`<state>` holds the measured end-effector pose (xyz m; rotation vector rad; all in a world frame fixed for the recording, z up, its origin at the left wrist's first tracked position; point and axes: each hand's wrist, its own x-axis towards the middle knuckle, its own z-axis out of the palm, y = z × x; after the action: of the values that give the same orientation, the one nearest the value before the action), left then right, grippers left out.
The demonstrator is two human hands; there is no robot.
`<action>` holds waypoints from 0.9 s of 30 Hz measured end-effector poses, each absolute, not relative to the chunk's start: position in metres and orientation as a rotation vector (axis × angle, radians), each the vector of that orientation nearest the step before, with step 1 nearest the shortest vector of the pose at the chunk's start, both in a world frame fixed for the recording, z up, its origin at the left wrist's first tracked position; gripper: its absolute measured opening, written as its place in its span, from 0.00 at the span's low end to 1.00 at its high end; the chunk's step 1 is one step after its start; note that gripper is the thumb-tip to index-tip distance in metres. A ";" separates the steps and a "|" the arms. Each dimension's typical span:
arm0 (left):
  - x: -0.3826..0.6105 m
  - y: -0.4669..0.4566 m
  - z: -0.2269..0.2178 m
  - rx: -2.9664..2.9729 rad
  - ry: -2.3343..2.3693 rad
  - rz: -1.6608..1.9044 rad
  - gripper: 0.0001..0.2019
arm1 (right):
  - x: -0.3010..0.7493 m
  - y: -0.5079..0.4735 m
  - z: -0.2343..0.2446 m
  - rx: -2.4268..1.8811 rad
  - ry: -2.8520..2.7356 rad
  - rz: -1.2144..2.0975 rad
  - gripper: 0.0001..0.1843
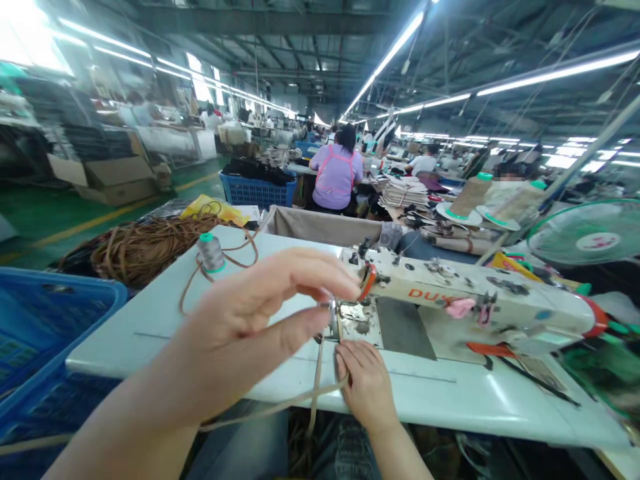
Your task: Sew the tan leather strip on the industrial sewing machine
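My left hand (pixel 260 313) is raised in front of the sewing machine (pixel 470 293), its thumb and fingers curved and apart with nothing seen between them. Its fingertips appear close to the orange lever (pixel 369 283) on the machine head; I cannot tell whether they touch. Low on the white table, beside the metal needle plate (pixel 356 320), my right hand (pixel 366 383) is closed on a thin tan strap (pixel 280 405). That strap runs off to the left, behind my left forearm. Another stretch of strap (pixel 318 373) hangs from the needle area over the table's front edge. The needle itself is hidden.
On the white tabletop (pixel 165 320) stands a grey thread spool (pixel 211 252) with a brown cord around it. A heap of brown straps (pixel 150 250) lies beyond the left edge. Blue baskets (pixel 60 300) flank the table. A green fan (pixel 590 237) is at right; co-workers sit ahead.
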<state>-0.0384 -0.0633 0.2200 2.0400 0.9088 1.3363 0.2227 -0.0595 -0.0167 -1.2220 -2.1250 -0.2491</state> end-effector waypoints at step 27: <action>-0.002 0.102 0.005 1.835 2.173 0.465 0.06 | 0.231 -0.059 -0.021 -1.145 -2.013 0.080 0.15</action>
<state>-0.0024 0.1016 0.0048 1.8355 2.1734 0.4647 0.2310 -0.0589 -0.0212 -1.1453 -2.0134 0.0800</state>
